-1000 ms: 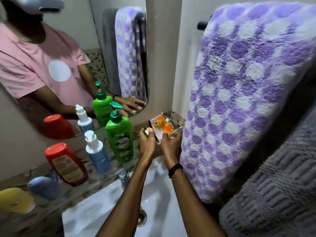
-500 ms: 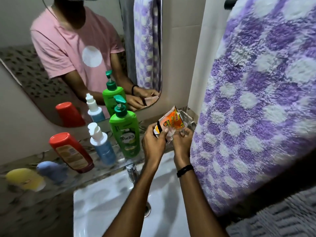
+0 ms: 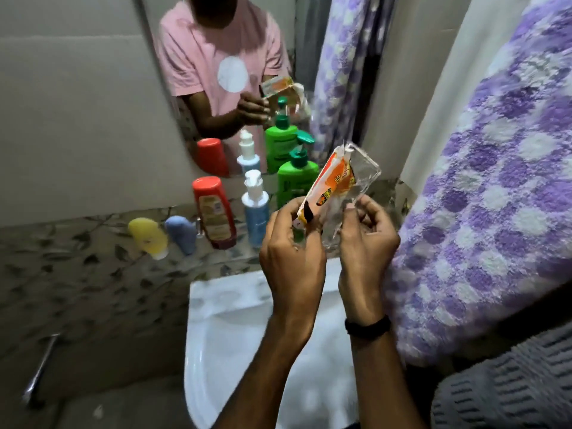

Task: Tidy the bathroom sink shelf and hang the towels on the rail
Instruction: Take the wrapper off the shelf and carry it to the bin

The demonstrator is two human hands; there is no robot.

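Both hands hold wrappers up over the white sink (image 3: 235, 329). My left hand (image 3: 291, 261) pinches the lower end of an orange soap wrapper (image 3: 332, 185). My right hand (image 3: 366, 246) pinches a clear plastic wrapper (image 3: 356, 193) lying against the orange one. On the glass shelf (image 3: 241, 258) stand a green pump bottle (image 3: 291, 181), a blue pump bottle (image 3: 255, 209) and a red bottle upside down (image 3: 213, 212). A yellow bottle (image 3: 148, 238) and a small blue bottle (image 3: 181, 233) lie at its left end. A purple and white towel (image 3: 495, 212) hangs at the right.
A grey towel (image 3: 510, 388) hangs at the lower right. The mirror (image 3: 235, 72) above the shelf reflects the person, the bottles and the towels. A metal pipe (image 3: 40, 370) runs down the tiled wall at the lower left.
Both hands have lifted the wrappers off the right end of the shelf and brought them up and toward me. The view has tilted down and shifted left.
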